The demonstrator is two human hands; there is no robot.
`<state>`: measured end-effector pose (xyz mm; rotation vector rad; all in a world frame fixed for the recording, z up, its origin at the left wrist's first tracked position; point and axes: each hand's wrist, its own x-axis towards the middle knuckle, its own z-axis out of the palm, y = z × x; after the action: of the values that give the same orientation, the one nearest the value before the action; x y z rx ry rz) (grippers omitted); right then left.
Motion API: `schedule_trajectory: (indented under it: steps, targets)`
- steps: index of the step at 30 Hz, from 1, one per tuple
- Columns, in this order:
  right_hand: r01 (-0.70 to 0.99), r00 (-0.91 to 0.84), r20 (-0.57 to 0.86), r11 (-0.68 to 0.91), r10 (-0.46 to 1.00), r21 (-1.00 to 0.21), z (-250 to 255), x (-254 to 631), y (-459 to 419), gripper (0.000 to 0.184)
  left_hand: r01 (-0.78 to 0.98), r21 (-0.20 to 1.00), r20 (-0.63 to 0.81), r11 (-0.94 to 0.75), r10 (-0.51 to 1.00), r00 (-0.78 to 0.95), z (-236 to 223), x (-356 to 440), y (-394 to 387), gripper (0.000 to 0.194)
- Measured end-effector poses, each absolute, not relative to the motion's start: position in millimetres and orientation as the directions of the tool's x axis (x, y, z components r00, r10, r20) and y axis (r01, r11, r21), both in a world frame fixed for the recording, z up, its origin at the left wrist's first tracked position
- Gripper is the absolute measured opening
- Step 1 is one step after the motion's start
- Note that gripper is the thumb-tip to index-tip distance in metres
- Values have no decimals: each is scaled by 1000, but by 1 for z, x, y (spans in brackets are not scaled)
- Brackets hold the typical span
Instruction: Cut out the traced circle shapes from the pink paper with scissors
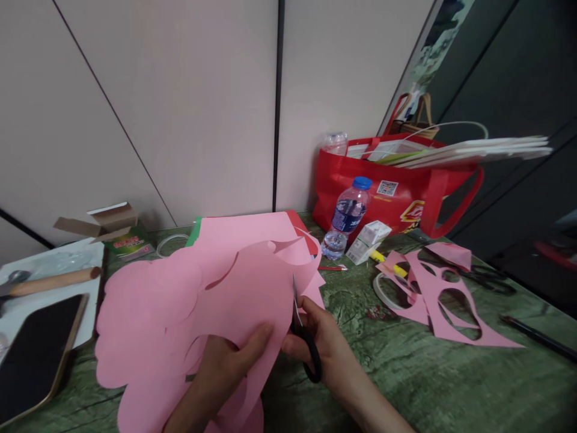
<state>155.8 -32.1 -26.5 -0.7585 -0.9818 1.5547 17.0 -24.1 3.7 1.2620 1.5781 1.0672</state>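
Note:
My left hand pinches the lower edge of a large pink paper sheet, thumb on top, and holds it up in front of me. The sheet has curved cuts along its edges. My right hand grips black-handled scissors. Their blades point up into the paper's right edge. More pink sheets lie flat on the green marble table behind the held one, with green and red sheets under them.
Pink offcuts with cut-out holes lie to the right, beside a tape roll, a yellow marker and a black pen. A water bottle, small carton and red bag stand behind. At left: phone, wooden stick, open box.

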Motion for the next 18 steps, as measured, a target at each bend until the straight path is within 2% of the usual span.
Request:
schedule_trajectory:
  steps: [12,18]
  targets:
    - [-438,-193,0,-86,981,-895,-23,155,-34,38,249,956,-122,157,981,-151,3,16,-24,43]
    - [-414,-187,-8,-86,982,-906,-21,156,-34,38,224,968,-75,108,986,-151,8,18,-25,38]
